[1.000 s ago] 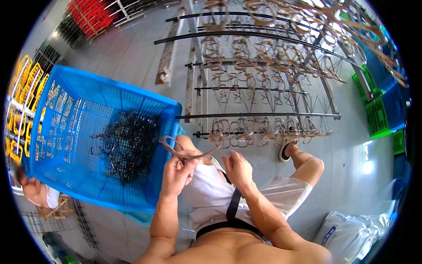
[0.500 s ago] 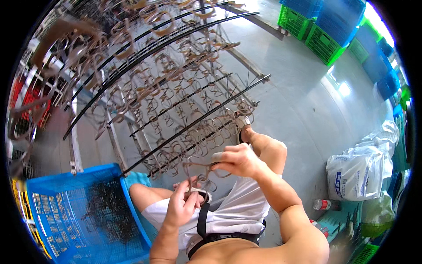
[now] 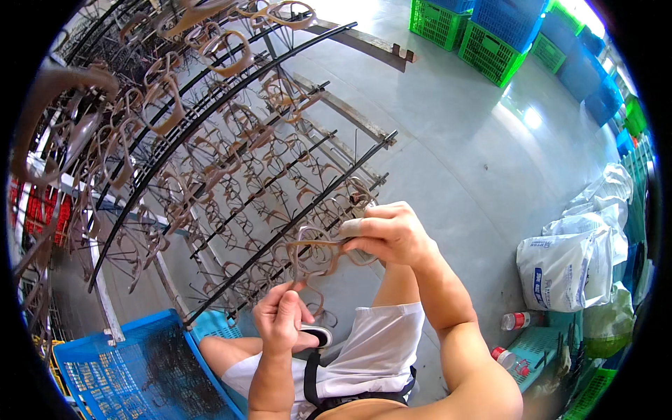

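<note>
A brownish, translucent eyeglass frame (image 3: 316, 244) is held between my two hands, in front of the hanging rack. My right hand (image 3: 393, 234) pinches its right end between thumb and fingers; a pale wrap covers one fingertip. Lower down on the left, my left hand (image 3: 278, 318) has its thumb and fingers closed at the frame's lower left part. Just beyond the hands is a rack of black rods (image 3: 294, 222) with many similar eyeglass frames (image 3: 238, 168) hanging in rows. Some of these overlap the held frame, so its outline is partly hard to separate.
A blue plastic basket (image 3: 122, 325) with thin dark wire-like pieces (image 3: 178, 364) stands at lower left. To the right are white plastic bags (image 3: 560, 269), a red-labelled bottle (image 3: 516, 320) and a teal basket (image 3: 535, 350). Green crates (image 3: 490, 54) are stacked at the back right.
My right hand has moved up slightly, toward the rack's lower rods, with the eyeglass frame still in it. The left hand has shifted a little leftward. The whole view has shifted as well.
</note>
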Demonstrator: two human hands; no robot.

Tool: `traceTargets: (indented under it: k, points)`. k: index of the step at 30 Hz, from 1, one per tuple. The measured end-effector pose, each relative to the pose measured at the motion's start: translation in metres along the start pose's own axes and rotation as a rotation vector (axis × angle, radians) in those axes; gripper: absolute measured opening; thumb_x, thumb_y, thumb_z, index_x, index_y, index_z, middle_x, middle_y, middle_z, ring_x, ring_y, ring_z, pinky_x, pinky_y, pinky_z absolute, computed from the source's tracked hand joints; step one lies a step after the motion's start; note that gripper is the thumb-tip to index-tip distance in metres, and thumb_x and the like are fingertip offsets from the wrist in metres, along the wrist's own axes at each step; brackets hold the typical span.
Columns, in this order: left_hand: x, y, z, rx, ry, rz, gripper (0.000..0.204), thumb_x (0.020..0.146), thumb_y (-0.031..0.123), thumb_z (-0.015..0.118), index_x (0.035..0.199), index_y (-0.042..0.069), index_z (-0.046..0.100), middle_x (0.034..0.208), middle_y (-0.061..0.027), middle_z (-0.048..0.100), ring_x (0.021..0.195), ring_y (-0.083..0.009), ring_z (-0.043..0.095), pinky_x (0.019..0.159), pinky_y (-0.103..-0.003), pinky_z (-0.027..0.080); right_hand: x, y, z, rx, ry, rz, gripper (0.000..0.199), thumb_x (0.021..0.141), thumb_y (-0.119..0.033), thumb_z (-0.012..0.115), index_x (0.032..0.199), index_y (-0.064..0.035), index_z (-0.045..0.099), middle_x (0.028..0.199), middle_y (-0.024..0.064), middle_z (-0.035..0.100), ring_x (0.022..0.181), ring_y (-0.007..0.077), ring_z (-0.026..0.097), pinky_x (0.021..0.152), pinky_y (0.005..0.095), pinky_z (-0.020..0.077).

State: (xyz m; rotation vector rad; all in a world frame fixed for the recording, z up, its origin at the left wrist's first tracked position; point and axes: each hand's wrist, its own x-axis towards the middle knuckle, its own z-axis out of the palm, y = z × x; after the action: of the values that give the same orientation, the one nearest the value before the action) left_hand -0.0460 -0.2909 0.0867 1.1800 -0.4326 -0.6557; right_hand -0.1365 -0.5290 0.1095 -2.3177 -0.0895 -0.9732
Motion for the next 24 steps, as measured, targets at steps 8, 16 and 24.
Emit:
traceTargets:
  k: [8,16,24]
  points:
    - [-0.002,0.007,0.026,-0.075,0.014,0.141,0.030,0.096,0.026,0.048,0.102,0.000,0.060,0.050,0.0020,0.040,0.050,-0.0116,0.044,0.049,-0.025,0.038,0.010,0.072,0.006,0.277,0.764,0.758,0.011,0.089,-0.014,0.057,0.093,-0.0056,0.062,0.059,-0.0033,0.047,0.049,0.0051,0.045,0.041,0.0225,0.0346]
    - [-0.009,-0.017,-0.021,0.235,-0.025,0.013,0.027,0.090,0.021,0.059,0.103,-0.002,0.059,0.073,-0.0092,0.062,0.058,-0.0063,0.051,0.052,-0.019,0.041,0.017,0.131,0.029,0.869,0.721,1.034,0.016,0.093,-0.014,0.048,0.096,-0.0009,0.057,0.057,-0.0001,0.047,0.039,0.0076,0.035,0.035,0.0235,0.0249]
    - [-0.023,-0.016,-0.049,0.190,-0.025,-0.081,0.021,0.091,0.018,0.058,0.098,-0.001,0.056,0.073,-0.0069,0.059,0.051,-0.0086,0.046,0.056,-0.030,0.049,0.014,0.134,0.033,1.074,0.764,1.033,0.015,0.091,-0.011,0.045,0.096,-0.0011,0.057,0.059,0.0013,0.050,0.042,0.0082,0.038,0.036,0.0231,0.0266]
